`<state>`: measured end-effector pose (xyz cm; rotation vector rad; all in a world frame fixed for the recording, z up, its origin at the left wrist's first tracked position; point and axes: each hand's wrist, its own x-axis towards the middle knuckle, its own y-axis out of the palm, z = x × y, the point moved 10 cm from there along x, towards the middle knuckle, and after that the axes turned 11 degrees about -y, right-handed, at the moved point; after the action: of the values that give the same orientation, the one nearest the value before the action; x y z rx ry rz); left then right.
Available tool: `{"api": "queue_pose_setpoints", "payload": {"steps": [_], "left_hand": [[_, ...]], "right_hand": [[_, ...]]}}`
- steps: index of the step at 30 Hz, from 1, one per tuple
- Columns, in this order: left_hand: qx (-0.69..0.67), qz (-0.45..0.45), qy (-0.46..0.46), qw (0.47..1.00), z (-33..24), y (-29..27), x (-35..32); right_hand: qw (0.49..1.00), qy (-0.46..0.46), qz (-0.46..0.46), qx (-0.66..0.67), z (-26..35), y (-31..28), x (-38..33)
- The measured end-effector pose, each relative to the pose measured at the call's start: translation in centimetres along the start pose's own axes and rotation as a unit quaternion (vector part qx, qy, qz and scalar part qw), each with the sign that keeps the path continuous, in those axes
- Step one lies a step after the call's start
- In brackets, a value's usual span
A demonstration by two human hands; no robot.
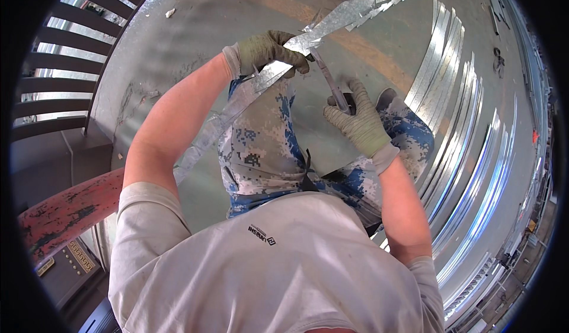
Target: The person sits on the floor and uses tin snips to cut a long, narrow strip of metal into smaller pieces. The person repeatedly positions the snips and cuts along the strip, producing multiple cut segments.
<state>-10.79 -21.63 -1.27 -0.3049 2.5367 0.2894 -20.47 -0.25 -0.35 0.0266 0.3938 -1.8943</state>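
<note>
My left hand (269, 53), in a grey-green work glove, is closed around a long sheet-metal strip (332, 22). This shiny strip slants from beside my left leg up to the far right, and jagged, cut-looking slivers stick out along its far part. In my right hand (358, 119), gloved alike, is a long narrow metal tool (328, 78); my fingers are wrapped around its near end. The tool's far tip meets the strip's edge just right of my left hand. Its exact kind is not clear, and a dark part shows by my palm.
Several long shiny metal strips (441, 66) lie on the grey floor (195, 25) to the right. A dark slatted rack (71, 66) stands at the far left. Near my left elbow is a worn red beam (77, 211). Scraps lie scattered about.
</note>
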Motion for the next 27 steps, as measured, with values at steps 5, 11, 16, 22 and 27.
{"api": "queue_pose_setpoints", "payload": {"steps": [5, 11, 16, 22, 27], "left_hand": [[-0.016, 0.005, 0.003, 1.000, 0.1, 0.0, 0.1], [-0.080, 0.011, -0.005, 0.997, 0.8, -0.3, 0.5], [-0.029, -0.026, -0.012, 0.999, 0.5, -0.3, 0.4], [0.011, -0.035, -0.029, 0.999, 0.4, -0.2, 1.0], [0.025, -0.025, -0.058, 0.998, 1.3, -0.7, 2.3]], "right_hand": [[0.995, -0.026, 0.031, -0.087, 0.0, -0.6, 1.0], [0.986, -0.029, 0.017, -0.160, 0.1, -0.2, 1.2], [0.943, -0.085, -0.014, -0.322, 1.5, 0.2, 1.1], [0.858, -0.017, -0.015, -0.513, 2.0, 1.2, 0.6], [0.799, -0.033, -0.036, -0.599, 3.0, 1.3, 1.5]]}}
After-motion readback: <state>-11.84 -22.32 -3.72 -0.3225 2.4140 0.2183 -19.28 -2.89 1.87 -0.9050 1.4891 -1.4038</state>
